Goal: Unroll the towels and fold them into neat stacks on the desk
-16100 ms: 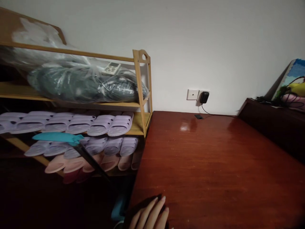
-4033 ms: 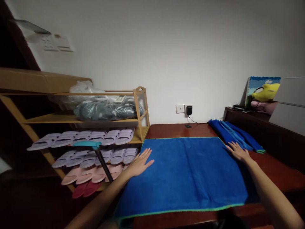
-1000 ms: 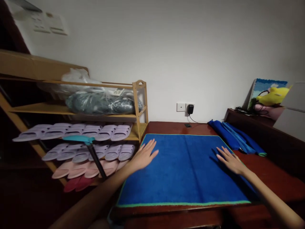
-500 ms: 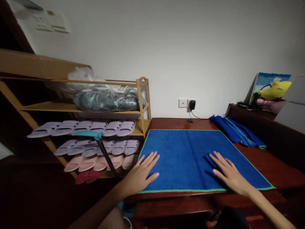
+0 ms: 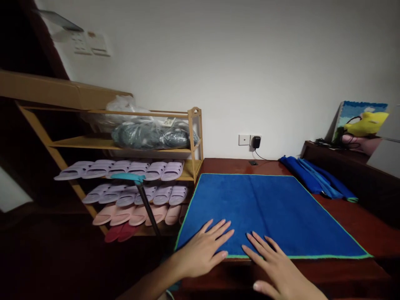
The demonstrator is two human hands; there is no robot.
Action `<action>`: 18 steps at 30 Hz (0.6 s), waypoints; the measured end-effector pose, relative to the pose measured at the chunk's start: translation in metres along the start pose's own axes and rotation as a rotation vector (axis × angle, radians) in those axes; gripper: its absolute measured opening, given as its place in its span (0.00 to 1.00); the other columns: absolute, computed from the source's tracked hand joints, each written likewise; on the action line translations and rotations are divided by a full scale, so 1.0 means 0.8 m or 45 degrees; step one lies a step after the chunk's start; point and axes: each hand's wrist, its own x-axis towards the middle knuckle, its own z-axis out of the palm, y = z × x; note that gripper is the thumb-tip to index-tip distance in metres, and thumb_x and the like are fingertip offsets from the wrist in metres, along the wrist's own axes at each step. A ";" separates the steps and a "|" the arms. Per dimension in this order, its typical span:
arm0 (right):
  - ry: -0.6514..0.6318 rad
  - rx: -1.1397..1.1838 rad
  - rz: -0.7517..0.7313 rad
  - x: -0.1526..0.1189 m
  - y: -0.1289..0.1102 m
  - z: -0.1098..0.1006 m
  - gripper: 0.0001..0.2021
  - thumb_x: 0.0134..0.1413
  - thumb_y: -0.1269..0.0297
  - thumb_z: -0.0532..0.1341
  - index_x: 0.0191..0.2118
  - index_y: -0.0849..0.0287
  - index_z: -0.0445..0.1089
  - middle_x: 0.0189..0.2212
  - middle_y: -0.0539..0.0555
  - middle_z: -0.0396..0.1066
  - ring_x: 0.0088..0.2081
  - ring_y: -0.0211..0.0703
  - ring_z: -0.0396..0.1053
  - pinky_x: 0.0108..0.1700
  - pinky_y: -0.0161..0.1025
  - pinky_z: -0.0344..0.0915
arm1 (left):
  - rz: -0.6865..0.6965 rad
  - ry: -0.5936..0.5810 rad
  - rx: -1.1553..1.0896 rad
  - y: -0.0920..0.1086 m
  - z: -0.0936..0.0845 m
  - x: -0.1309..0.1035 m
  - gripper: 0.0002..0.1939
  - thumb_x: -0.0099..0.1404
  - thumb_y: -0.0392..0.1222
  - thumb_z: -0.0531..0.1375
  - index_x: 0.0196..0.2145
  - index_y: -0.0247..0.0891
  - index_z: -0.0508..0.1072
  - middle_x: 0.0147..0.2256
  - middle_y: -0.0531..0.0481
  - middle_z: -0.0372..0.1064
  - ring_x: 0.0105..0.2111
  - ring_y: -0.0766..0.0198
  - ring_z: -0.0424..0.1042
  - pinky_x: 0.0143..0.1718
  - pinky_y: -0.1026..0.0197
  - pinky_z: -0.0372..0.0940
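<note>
A blue cloth (image 5: 237, 204) with a green edge lies spread flat on the dark red wooden table (image 5: 225, 165), a faint crease running down its middle. My left hand (image 5: 206, 246) is over the cloth's near left part, palm down with its fingers spread; whether it presses on the fabric I cannot tell. Close beside it, my right hand (image 5: 271, 260) reaches over the near edge, fingers apart and fingertips above the cloth. Neither hand holds anything.
At left stands a wooden rack (image 5: 196, 146) with purple slippers (image 5: 171, 170), pink slippers (image 5: 139, 214) and a plastic-wrapped bundle (image 5: 150, 135). More folded blue cloths (image 5: 315, 177) lie at the table's right back. A black charger (image 5: 256, 142) sits in the wall socket.
Both hands have come nearer to each other and closer to the cloth's near edge: the left moved right, the right moved left. The view has shifted slightly. The cloth stays flat.
</note>
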 end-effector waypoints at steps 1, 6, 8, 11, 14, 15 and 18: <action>-0.012 -0.005 -0.030 0.003 0.001 0.005 0.36 0.55 0.45 0.55 0.65 0.36 0.37 0.64 0.47 0.35 0.64 0.57 0.42 0.61 0.60 0.50 | 0.017 -0.008 -0.012 0.002 0.000 -0.001 0.29 0.70 0.50 0.49 0.65 0.56 0.43 0.66 0.54 0.39 0.65 0.54 0.42 0.63 0.42 0.41; -0.039 -0.060 -0.079 -0.001 0.011 0.012 0.33 0.57 0.47 0.53 0.64 0.32 0.36 0.62 0.46 0.41 0.61 0.57 0.51 0.56 0.59 0.61 | 0.041 0.045 -0.010 0.008 -0.009 -0.006 0.32 0.69 0.51 0.50 0.66 0.54 0.40 0.66 0.53 0.37 0.65 0.54 0.43 0.63 0.44 0.42; -0.050 -0.066 -0.062 -0.016 0.015 0.002 0.33 0.57 0.48 0.54 0.64 0.32 0.36 0.63 0.44 0.42 0.62 0.56 0.50 0.58 0.59 0.59 | 0.048 -0.005 -0.014 0.009 -0.010 -0.006 0.32 0.69 0.52 0.51 0.66 0.53 0.42 0.66 0.52 0.39 0.65 0.53 0.43 0.63 0.44 0.42; 0.111 -0.139 0.153 -0.048 0.042 -0.014 0.34 0.57 0.48 0.54 0.65 0.33 0.37 0.64 0.43 0.39 0.63 0.54 0.46 0.60 0.58 0.55 | 0.047 -0.055 -0.035 0.009 -0.010 -0.007 0.32 0.69 0.53 0.51 0.66 0.53 0.42 0.66 0.52 0.39 0.65 0.54 0.42 0.63 0.45 0.42; 0.305 -0.305 0.449 -0.079 0.089 -0.019 0.32 0.59 0.48 0.51 0.66 0.37 0.38 0.66 0.46 0.38 0.65 0.54 0.44 0.61 0.59 0.52 | 0.023 0.028 -0.001 0.012 -0.008 -0.006 0.33 0.70 0.51 0.50 0.66 0.52 0.37 0.66 0.52 0.35 0.65 0.54 0.40 0.64 0.45 0.40; 0.309 -0.344 0.496 -0.087 0.102 -0.018 0.31 0.59 0.48 0.51 0.66 0.39 0.40 0.66 0.47 0.38 0.65 0.53 0.43 0.61 0.59 0.51 | 0.035 0.043 0.018 0.013 -0.006 -0.006 0.34 0.69 0.51 0.50 0.66 0.51 0.37 0.66 0.52 0.34 0.65 0.54 0.40 0.64 0.45 0.39; 0.232 -0.409 0.499 -0.104 0.120 -0.014 0.30 0.60 0.48 0.50 0.66 0.41 0.42 0.66 0.49 0.41 0.65 0.52 0.44 0.61 0.56 0.52 | 0.114 -0.003 0.066 0.019 0.002 -0.004 0.36 0.67 0.51 0.54 0.66 0.50 0.39 0.66 0.52 0.37 0.65 0.55 0.41 0.64 0.46 0.39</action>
